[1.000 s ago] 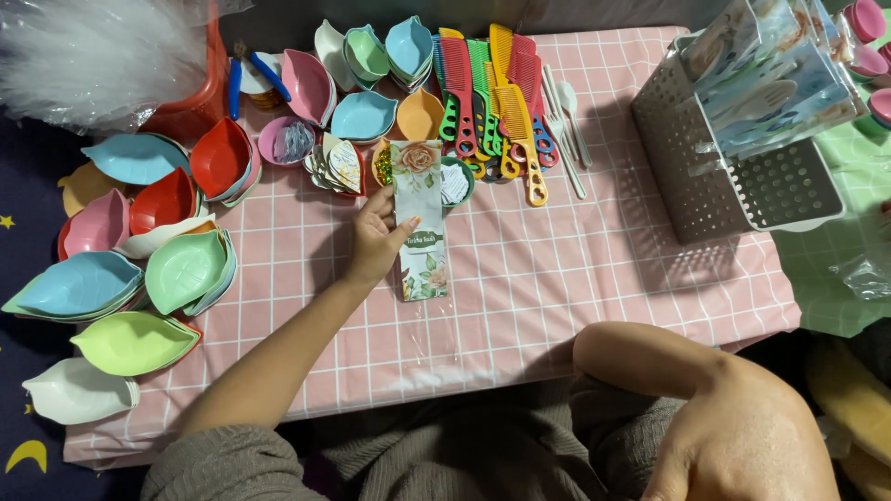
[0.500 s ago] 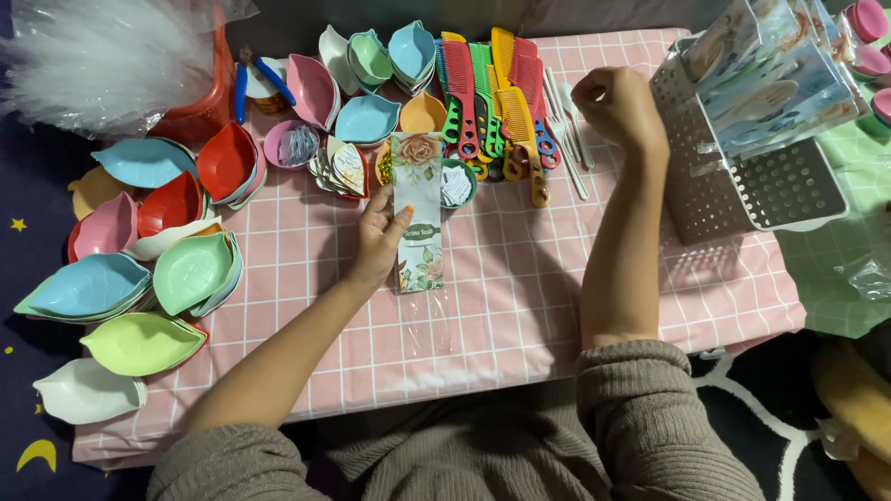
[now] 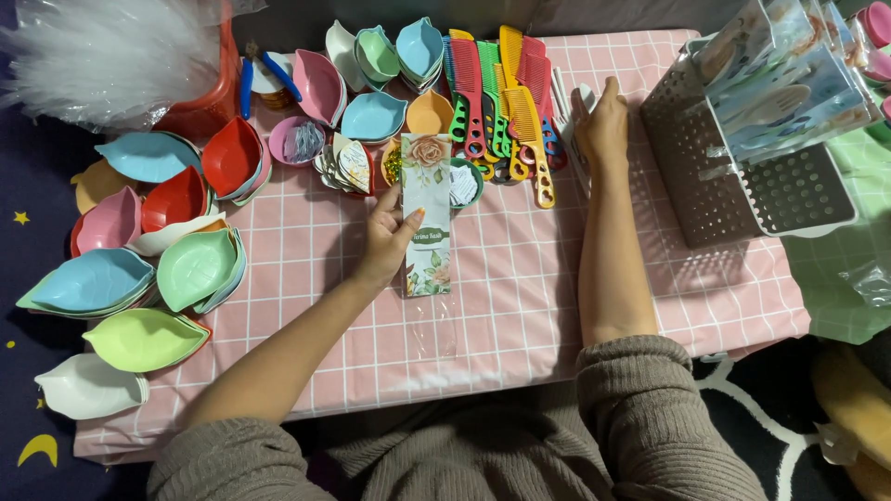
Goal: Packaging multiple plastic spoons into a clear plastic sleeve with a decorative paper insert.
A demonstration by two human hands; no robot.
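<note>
Close to the person, two arms in grey-brown sleeves reach out over the counter (image 3: 520,306), which wears a pink checked cloth. The left hand (image 3: 388,243) grasps the side of a long clear bag with a flower card (image 3: 427,215) inside. The bag lies flat in the middle of the counter, with its empty see-through end pointing to 6 o'clock. Nothing else looks to be inside the bag so far, so I think the packing has only just begun and most of it is left to do. At 9 o'clock sit many leaf-shaped bowls (image 3: 192,270) in green, blue, red, pink and white, stacked in little piles. Farther out, just past the top of the card, small round cups hold tiny bits, too small to tell. At 12 o'clock lies a row of bright combs (image 3: 501,93) in red, green, yellow and orange. The right hand (image 3: 601,122) lies open and flat, fingers together, on some white plastic spoons (image 3: 562,93) just beside the combs; I cannot tell if it has picked one up. At 2 o'clock stands a white basket with holes (image 3: 742,176), full of packed cards. Far off at 11 o'clock is a fluffy white bundle (image 3: 102,56).
</note>
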